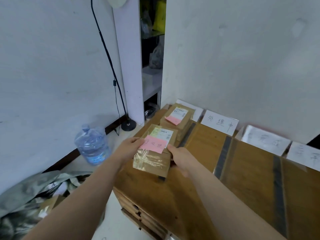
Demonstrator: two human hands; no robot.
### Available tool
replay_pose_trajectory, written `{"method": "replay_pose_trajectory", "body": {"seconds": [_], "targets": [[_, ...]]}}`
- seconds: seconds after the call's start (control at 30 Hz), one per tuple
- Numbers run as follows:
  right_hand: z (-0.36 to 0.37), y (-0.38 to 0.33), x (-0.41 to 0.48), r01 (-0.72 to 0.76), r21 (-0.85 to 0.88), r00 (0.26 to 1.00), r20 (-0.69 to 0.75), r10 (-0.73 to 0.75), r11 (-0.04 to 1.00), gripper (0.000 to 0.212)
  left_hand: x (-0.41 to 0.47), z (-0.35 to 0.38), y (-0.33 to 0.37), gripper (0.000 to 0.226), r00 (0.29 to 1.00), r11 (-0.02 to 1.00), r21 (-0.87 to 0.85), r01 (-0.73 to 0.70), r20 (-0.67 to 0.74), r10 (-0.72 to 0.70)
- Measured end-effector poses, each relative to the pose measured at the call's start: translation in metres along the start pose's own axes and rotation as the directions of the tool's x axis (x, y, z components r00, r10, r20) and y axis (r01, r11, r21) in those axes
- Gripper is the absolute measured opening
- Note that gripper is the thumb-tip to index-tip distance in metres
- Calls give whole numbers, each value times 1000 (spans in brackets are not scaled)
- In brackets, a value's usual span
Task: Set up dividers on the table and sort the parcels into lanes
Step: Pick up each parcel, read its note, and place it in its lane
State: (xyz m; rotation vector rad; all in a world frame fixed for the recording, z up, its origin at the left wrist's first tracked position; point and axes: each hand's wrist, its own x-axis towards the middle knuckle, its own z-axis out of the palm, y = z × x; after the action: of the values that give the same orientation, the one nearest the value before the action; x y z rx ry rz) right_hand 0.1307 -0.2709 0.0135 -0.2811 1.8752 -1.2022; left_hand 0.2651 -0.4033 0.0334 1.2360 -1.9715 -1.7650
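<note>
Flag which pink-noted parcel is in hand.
The nearer parcel, held between left hand and right hand; the farther parcel lies untouched by the wall.

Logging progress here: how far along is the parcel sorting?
Done: dark divider strips and white label cards mark lanes on the table; a parcel stack sits in the leftmost lane. In hand: left hand and right hand grip a pink-noted parcel over that lane. Left: setting it down; the other visible lanes hold no parcels yet.
</note>
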Motion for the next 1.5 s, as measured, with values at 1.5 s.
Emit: {"method": "replay_pose_trajectory", "body": {"seconds": [1.5], "targets": [[67, -13, 63, -85, -36, 883, -466, 59, 996, 34, 146, -3, -43, 60, 956, 933, 331, -143, 290, 43]]}}
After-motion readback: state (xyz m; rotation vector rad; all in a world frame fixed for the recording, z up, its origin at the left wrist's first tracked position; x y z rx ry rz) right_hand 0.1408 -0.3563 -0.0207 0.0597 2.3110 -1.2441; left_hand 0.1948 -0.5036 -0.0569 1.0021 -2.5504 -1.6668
